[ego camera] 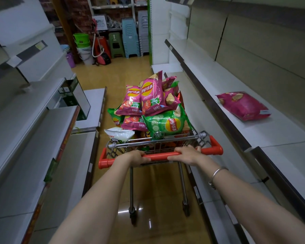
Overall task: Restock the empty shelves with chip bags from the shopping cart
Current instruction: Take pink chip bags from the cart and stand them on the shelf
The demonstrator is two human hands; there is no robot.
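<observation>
Left grip [139, 156]: I had it curled round the red handle [105, 162], lower centre of the frame.
Right grip [185, 153]: wrapped round the same bar, near the left.
Chip bags [149, 99]: pink and green, heaped in the shopping cart [155, 142], mid-frame.
Shelf [227, 88]: one pink bag [243, 105] lay flat on it, right of frame.
</observation>
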